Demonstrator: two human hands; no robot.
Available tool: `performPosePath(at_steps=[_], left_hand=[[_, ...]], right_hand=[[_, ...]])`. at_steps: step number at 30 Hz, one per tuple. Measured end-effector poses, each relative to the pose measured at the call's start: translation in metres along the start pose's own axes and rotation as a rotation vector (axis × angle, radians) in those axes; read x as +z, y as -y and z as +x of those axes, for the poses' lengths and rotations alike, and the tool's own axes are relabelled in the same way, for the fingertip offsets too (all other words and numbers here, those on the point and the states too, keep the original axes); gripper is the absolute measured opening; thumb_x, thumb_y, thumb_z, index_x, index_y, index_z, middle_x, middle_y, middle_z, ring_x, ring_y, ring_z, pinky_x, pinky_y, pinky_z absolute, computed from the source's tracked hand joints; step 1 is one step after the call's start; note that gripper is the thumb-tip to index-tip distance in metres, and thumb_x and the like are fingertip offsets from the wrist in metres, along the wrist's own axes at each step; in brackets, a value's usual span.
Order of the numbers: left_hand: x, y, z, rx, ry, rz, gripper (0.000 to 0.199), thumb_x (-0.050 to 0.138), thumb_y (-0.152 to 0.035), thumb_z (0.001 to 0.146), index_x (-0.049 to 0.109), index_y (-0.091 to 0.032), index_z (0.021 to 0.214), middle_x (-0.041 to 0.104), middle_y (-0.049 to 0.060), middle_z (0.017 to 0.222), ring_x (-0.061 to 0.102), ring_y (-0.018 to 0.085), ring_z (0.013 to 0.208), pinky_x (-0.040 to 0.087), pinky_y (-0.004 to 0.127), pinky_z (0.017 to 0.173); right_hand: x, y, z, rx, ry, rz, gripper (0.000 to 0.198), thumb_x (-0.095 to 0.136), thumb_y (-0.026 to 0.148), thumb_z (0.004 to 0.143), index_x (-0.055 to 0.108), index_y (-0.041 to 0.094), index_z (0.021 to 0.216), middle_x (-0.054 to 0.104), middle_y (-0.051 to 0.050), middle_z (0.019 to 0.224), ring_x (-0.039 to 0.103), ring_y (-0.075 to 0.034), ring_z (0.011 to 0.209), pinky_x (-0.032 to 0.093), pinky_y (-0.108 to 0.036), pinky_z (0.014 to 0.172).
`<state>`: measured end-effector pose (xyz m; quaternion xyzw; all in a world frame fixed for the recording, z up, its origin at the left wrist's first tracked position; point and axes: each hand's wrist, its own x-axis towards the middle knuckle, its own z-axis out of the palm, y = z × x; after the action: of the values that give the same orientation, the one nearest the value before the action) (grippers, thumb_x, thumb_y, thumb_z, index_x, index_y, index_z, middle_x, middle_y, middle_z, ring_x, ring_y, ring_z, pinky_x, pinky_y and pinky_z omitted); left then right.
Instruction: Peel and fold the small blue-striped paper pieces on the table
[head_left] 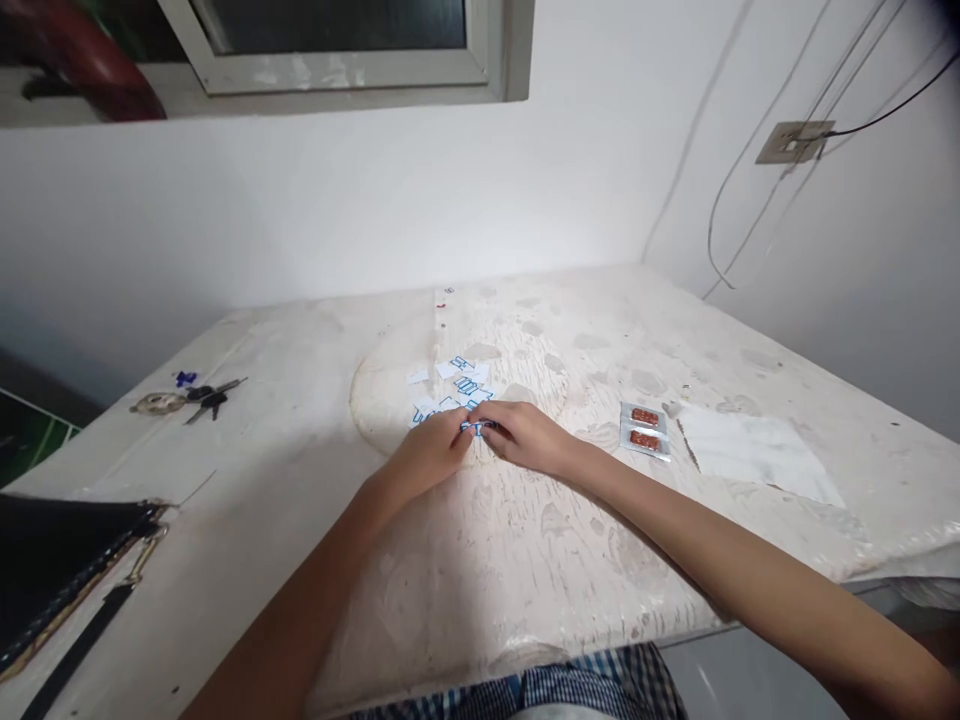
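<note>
On the near side of the paper scraps (471,385), the left hand (437,440) and right hand (523,436) both pinch a blue-marked piece (478,427) between them, neither nearer. From here, its mostly covered long axis seems to run hand to hand.

Near the left edge of the surface (300,400) lie a bunch of keys (214,402), a pale oval thing (156,404) just beside them and a small blue piece (186,379). A black pouch (52,560) sits at the near left corner. Toward the right edge, a silver blister pack (645,429) lies beside a white sheet (757,452). Beyond the far edge stands a wall (300,200) with a window (337,68); a socket (787,143) is higher up, to the right.
</note>
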<state>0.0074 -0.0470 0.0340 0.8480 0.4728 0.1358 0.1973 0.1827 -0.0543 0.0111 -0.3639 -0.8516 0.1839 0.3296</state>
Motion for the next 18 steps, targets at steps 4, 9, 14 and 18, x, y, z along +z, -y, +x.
performPosePath(at_steps=[4,9,14,18], left_hand=[[0.005,0.001,0.003,0.009,-0.078,0.053,0.023,0.028,-0.032,0.084,0.042,-0.019,0.071,0.048,0.000,0.064,0.043,0.014,0.058,0.028,0.026,0.054],[0.006,-0.001,0.006,-0.028,-0.191,-0.042,0.023,0.033,-0.037,0.083,0.047,-0.020,0.074,0.036,-0.004,0.053,0.037,0.012,0.051,0.027,0.024,0.052],[0.000,0.002,0.008,-0.111,-0.378,-0.163,0.027,0.039,-0.042,0.080,0.049,-0.022,0.095,0.032,-0.006,0.054,0.039,0.011,0.052,0.030,0.022,0.053],[-0.003,0.005,0.007,-0.137,-0.381,-0.164,0.026,0.037,-0.041,0.081,0.051,-0.023,0.092,0.031,-0.006,0.053,0.039,0.011,0.052,0.030,0.022,0.052]], right_hand=[[-0.003,-0.003,0.001,0.133,-0.052,0.130,0.027,0.047,0.014,0.076,0.055,0.020,0.102,0.051,0.003,0.066,0.043,-0.009,0.056,0.033,-0.021,0.055],[-0.002,-0.009,0.005,0.297,-0.099,0.422,0.022,0.049,0.027,0.077,0.060,0.016,0.092,0.043,0.004,0.058,0.038,-0.009,0.050,0.031,-0.021,0.047],[-0.022,-0.042,0.013,0.413,-0.409,0.370,0.035,0.054,0.023,0.067,0.057,0.014,0.100,0.046,0.003,0.062,0.045,-0.011,0.057,0.037,-0.023,0.055],[-0.043,-0.079,0.009,0.619,-0.512,0.148,0.035,0.051,0.025,0.068,0.060,0.011,0.099,0.051,0.000,0.062,0.048,-0.013,0.058,0.037,-0.024,0.054]])
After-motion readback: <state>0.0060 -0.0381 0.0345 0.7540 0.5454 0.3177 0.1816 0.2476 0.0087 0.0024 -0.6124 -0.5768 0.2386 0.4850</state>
